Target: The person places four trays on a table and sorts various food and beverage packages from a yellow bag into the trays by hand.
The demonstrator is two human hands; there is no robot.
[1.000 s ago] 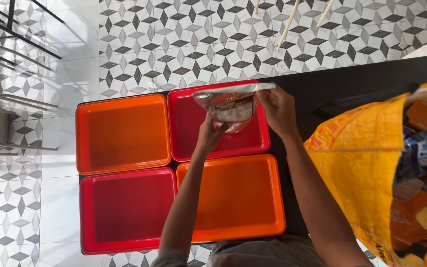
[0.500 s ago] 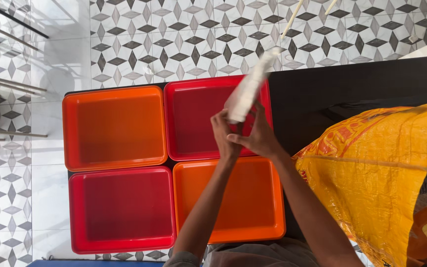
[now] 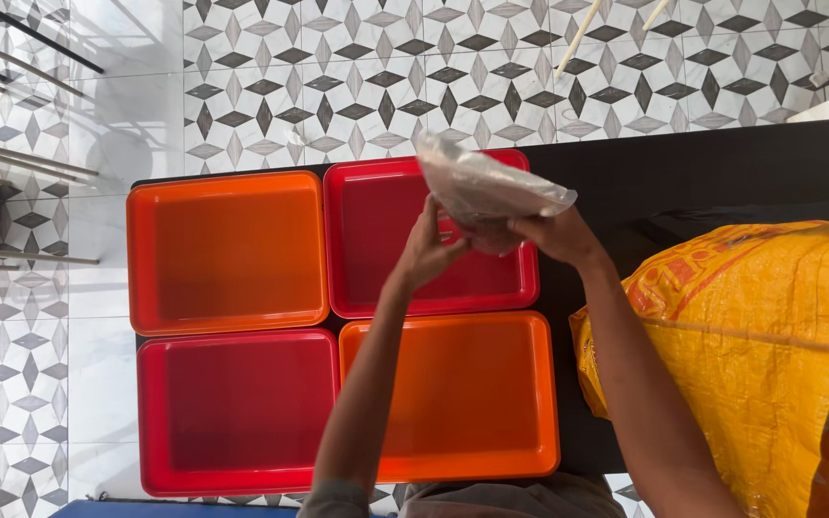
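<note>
I hold a shiny silver-grey plastic packet (image 3: 489, 184) with both hands above the far red tray (image 3: 376, 288). My left hand (image 3: 431, 247) grips its lower left side. My right hand (image 3: 551, 235) grips its right side, just under the packet's edge. The packet lies roughly flat, its pale back turned up toward me. Four trays sit in a two-by-two block on a black table (image 3: 702, 163): an orange tray (image 3: 225, 251) at the far left, the red one beside it, a red tray (image 3: 237, 411) at the near left and an orange tray (image 3: 462, 398) at the near right. All four look bare inside.
A big yellow woven sack (image 3: 750, 355) stands open at the right on the table, with packets inside it. Below is a patterned tile floor (image 3: 338, 86). Metal chair legs (image 3: 11, 163) show at the left, and wooden sticks (image 3: 578, 38) at the top.
The packet was turned over in my hands: from facing me, to edge-on and upright, to lying flat with its pale back up. Both hands stayed over the far red tray.
</note>
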